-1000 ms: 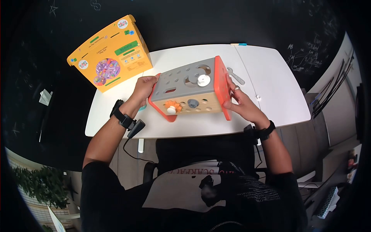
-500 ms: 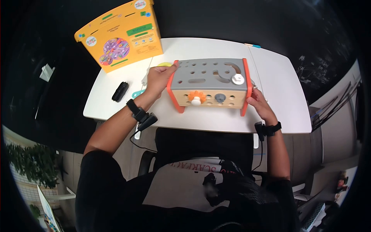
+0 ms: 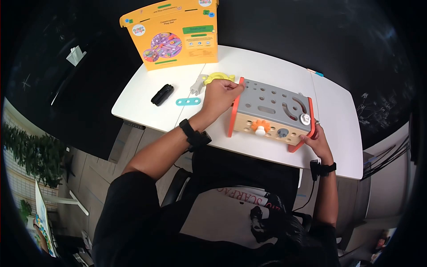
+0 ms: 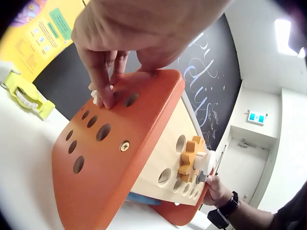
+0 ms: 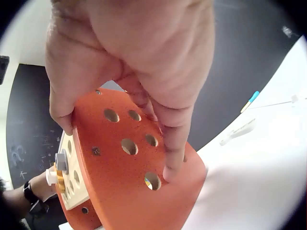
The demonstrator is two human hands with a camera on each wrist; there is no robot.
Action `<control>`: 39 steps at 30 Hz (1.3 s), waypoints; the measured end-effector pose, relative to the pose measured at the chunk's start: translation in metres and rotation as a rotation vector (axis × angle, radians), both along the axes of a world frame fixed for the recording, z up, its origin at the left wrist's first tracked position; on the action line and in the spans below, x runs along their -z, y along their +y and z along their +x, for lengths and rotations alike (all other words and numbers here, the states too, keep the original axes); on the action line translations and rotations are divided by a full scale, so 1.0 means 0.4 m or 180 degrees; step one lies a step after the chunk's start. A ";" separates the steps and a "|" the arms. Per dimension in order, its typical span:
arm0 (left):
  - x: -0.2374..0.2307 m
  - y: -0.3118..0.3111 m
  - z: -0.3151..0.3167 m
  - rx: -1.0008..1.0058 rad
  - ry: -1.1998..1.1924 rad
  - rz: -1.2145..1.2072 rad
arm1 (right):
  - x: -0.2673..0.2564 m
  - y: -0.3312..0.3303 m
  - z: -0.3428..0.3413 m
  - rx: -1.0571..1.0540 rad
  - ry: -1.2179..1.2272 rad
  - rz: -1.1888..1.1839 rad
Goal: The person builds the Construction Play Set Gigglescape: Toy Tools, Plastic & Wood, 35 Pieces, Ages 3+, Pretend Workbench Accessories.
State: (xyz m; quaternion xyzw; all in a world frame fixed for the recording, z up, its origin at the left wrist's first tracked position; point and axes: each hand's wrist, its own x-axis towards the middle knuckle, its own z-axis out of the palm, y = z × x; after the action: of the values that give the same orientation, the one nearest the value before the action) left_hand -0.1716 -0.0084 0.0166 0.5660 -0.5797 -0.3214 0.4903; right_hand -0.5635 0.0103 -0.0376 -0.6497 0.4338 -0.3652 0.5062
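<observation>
A toy workbench with a grey perforated top [image 3: 271,100] and orange end panels [image 4: 110,143] stands on the white table. My left hand [image 3: 220,98] grips the upper edge of its left panel; in the left wrist view fingertips touch a small white piece [image 4: 96,97] at a panel hole. Round the right panel [image 5: 120,167], my right hand [image 3: 319,144] holds thumb at the front edge and fingers on the outer face. An orange gear [image 3: 259,126] with a white bolt and a grey nut [image 3: 283,132] sit on the wooden front. On top is a white bolt [image 3: 305,119].
Left of the workbench lie a teal strip [image 3: 188,102], a black case-like object [image 3: 162,95], a grey piece [image 3: 198,84] and a yellow piece [image 3: 219,78]. The yellow box [image 3: 178,40] stands at the back left, and a blue-capped marker [image 3: 316,72] lies at the back edge.
The raised, tilted workbench came down level onto the table, then its angle in view turned. The head view shifted, showing more of the table's left side. Both hands kept hold of the panels.
</observation>
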 end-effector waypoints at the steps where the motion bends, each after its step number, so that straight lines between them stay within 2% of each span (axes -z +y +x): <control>1: -0.011 0.006 0.001 0.0089 0.0139 0.0165 | -0.002 -0.001 -0.001 0.0010 0.0002 0.0027; 3: -0.014 0.003 0.017 0.0186 0.0267 0.0335 | 0.001 0.003 0.003 0.0031 -0.0007 0.0058; 5: -0.005 -0.038 0.067 0.0341 0.0856 0.0895 | 0.000 0.005 0.005 0.0014 -0.0220 0.0118; 6: 0.000 -0.066 0.100 0.0375 0.0841 0.0872 | -0.002 0.008 0.007 0.0045 -0.0229 0.0090; 8: 0.011 -0.122 0.182 0.0262 -0.0673 -0.0150 | 0.006 0.015 0.013 0.0041 0.0140 0.0019; 10: 0.005 -0.162 0.248 -0.0326 -0.2901 -0.0850 | 0.026 0.008 0.011 -0.0024 0.0180 -0.0245; 12: 0.010 -0.188 0.275 -0.0477 -0.3134 -0.0701 | 0.028 0.007 0.010 -0.0065 0.0414 -0.0043; 14: 0.026 -0.215 0.288 -0.0262 -0.3234 0.0125 | 0.054 -0.003 0.006 -0.0015 0.0470 -0.0256; 16: 0.054 -0.252 0.295 -0.0256 -0.3165 0.0181 | 0.080 -0.007 0.006 0.0174 0.0640 0.0351; 18: 0.070 -0.284 0.301 -0.0217 -0.3545 0.0598 | 0.093 0.005 0.025 0.0363 0.0541 0.0172; 22: 0.095 -0.328 0.312 -0.0219 -0.3633 0.0624 | 0.094 0.017 0.029 0.0437 0.0708 0.0330; 24: 0.097 -0.335 0.331 -0.0150 -0.3452 0.0558 | 0.090 0.022 0.032 0.0471 0.0763 0.0294; 27: 0.054 -0.362 0.345 -0.0470 -0.2801 0.0174 | 0.077 0.026 0.042 0.0491 0.1015 0.0115; 28: 0.028 -0.364 0.343 -0.0447 -0.1871 0.0565 | 0.075 0.028 0.044 0.0525 0.0998 0.0123; 30: -0.036 -0.343 0.309 0.0362 -0.0509 0.0308 | 0.073 0.031 0.049 0.0602 0.1092 0.0065; 31: -0.063 -0.328 0.280 0.0378 -0.0519 0.0316 | 0.072 0.031 0.050 0.0616 0.1083 0.0076; 33: -0.123 -0.266 0.179 0.1039 0.0481 -0.0067 | 0.070 0.031 0.054 0.0637 0.1171 0.0071; 34: -0.140 -0.233 0.141 0.1039 0.0482 -0.0056 | 0.070 0.031 0.056 0.0636 0.1172 0.0081; 36: -0.151 -0.184 0.085 0.1667 0.0840 -0.0308 | 0.071 0.032 0.059 0.0666 0.1280 -0.0052; 39: -0.105 -0.183 0.070 0.1688 0.0246 -0.0627 | 0.072 0.035 0.064 0.0694 0.1261 -0.0090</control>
State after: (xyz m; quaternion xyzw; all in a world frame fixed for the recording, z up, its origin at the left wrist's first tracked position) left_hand -0.1435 -0.0815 0.0588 0.3316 -0.7168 -0.4018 0.4634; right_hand -0.5378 0.0244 -0.0664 -0.6651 0.5873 -0.2890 0.3595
